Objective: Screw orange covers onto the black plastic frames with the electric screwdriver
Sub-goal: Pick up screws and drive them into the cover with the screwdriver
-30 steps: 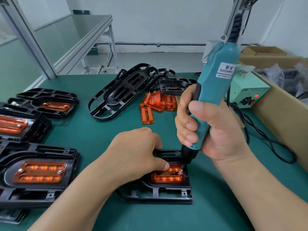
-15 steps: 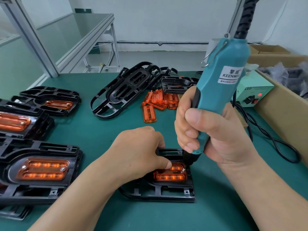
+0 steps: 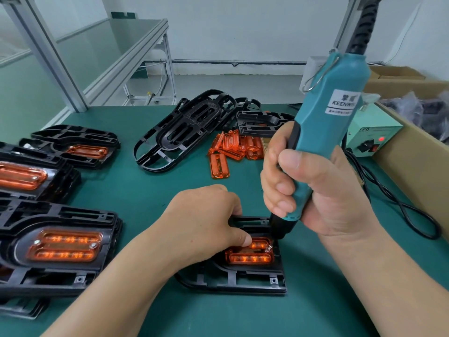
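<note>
A black plastic frame lies on the green mat in front of me with an orange cover seated in it. My left hand holds the frame down, fingers curled over its far edge and thumb pressing on the cover. My right hand grips the teal electric screwdriver, which stands nearly upright. Its black tip sits on a screw at the cover's right end. The left part of the frame is hidden under my left hand.
Several finished frames with orange covers are stacked at the left. Bare black frames and a heap of loose orange covers lie behind. At the right are a power supply box, its black cable and a cardboard wall.
The screwdriver's body has come a little more upright, its tip staying at the cover's right end. My left hand keeps its hold on the frame.
</note>
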`<move>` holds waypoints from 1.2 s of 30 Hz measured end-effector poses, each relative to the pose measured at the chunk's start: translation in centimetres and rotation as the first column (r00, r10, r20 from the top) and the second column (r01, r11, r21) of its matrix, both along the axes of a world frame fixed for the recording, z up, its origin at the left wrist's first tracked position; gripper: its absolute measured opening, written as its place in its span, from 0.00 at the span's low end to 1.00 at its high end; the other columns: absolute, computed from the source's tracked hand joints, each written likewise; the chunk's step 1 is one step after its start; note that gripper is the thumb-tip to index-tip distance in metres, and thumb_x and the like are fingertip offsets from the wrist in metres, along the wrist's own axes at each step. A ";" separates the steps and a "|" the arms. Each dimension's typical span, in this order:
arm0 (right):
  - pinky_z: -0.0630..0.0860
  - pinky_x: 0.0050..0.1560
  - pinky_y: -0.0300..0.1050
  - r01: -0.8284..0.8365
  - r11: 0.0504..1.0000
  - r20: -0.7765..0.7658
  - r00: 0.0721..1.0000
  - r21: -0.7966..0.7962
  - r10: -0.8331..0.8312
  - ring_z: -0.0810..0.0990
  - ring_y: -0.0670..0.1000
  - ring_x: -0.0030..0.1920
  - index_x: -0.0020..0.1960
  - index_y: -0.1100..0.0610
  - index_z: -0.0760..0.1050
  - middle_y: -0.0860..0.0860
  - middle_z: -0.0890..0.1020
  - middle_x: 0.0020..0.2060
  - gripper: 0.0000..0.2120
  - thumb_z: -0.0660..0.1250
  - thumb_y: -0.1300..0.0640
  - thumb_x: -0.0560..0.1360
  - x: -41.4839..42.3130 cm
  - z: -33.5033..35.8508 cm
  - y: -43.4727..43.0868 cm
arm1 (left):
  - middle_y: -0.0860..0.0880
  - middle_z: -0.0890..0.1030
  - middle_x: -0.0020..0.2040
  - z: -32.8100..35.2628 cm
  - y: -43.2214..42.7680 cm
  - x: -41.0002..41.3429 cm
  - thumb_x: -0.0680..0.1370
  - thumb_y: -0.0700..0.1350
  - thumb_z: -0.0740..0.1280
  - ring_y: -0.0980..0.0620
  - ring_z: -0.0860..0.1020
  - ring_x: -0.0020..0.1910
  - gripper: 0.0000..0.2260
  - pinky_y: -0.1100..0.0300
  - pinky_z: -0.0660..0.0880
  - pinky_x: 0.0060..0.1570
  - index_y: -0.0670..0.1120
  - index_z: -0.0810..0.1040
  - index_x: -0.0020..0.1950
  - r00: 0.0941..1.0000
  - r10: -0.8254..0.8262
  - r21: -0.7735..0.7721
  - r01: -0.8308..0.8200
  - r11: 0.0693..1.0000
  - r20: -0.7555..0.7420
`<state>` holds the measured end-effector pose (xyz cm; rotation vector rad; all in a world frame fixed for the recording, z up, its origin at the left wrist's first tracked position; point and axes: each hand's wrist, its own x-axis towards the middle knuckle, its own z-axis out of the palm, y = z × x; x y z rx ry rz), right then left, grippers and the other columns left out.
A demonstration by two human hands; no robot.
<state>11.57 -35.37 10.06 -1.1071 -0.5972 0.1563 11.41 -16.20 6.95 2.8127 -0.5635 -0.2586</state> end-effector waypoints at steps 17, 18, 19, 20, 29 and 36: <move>0.70 0.28 0.42 -0.075 0.992 0.054 0.995 -0.104 0.081 0.67 0.52 0.21 0.38 0.58 0.69 0.56 0.67 0.25 0.09 0.68 0.61 0.74 -0.8 -0.2 0.9 | 0.60 0.78 0.50 0.2 -0.2 -0.2 0.71 0.69 0.72 0.58 0.76 0.48 0.21 0.58 0.74 0.47 0.61 0.78 0.59 1.000 0.002 0.016 -0.002 1.000 0.005; 0.70 0.29 0.42 -0.091 0.989 0.055 0.994 -0.113 0.097 0.67 0.52 0.21 0.38 0.58 0.70 0.56 0.67 0.25 0.08 0.68 0.61 0.74 -0.8 -0.3 0.9 | 0.60 0.78 0.48 0.2 -0.2 -0.2 0.71 0.69 0.72 0.59 0.75 0.46 0.21 0.59 0.72 0.45 0.61 0.78 0.58 1.000 0.009 0.014 -0.009 1.000 0.003; 0.70 0.29 0.42 -0.105 0.987 0.055 0.992 -0.121 0.112 0.67 0.52 0.21 0.39 0.57 0.71 0.56 0.68 0.24 0.07 0.68 0.61 0.74 -0.8 -0.3 0.9 | 0.60 0.77 0.46 0.2 -0.2 -0.2 0.71 0.69 0.73 0.60 0.74 0.44 0.20 0.59 0.71 0.44 0.61 0.77 0.57 1.000 0.015 0.012 -0.015 1.000 0.003; 0.70 0.29 0.42 -0.115 0.985 0.055 0.991 -0.128 0.123 0.67 0.52 0.21 0.39 0.57 0.72 0.56 0.68 0.24 0.06 0.68 0.61 0.73 -0.7 -0.4 0.8 | 0.60 0.77 0.46 0.2 -0.2 -0.2 0.71 0.69 0.73 0.60 0.74 0.44 0.20 0.60 0.71 0.43 0.61 0.77 0.56 1.000 0.018 0.010 -0.018 1.000 0.004; 0.73 0.30 0.42 -0.153 0.988 0.056 0.986 -0.030 0.154 0.71 0.49 0.24 0.53 0.58 0.78 0.51 0.73 0.29 0.18 0.78 0.46 0.76 -0.5 -0.7 0.0 | 0.58 0.75 0.48 0.4 -0.4 -0.3 0.72 0.70 0.71 0.57 0.75 0.48 0.21 0.57 0.70 0.44 0.60 0.78 0.60 1.000 -0.007 0.047 0.007 0.999 -0.010; 0.72 0.31 0.47 0.033 0.998 0.188 0.982 -0.047 -0.023 0.73 0.53 0.25 0.54 0.57 0.77 0.53 0.74 0.30 0.19 0.76 0.44 0.77 -1.1 -1.0 0.9 | 0.58 0.77 0.47 0.3 -0.2 -0.4 0.72 0.69 0.72 0.58 0.75 0.44 0.19 0.60 0.70 0.41 0.58 0.76 0.53 1.000 -0.006 0.031 0.005 1.000 0.027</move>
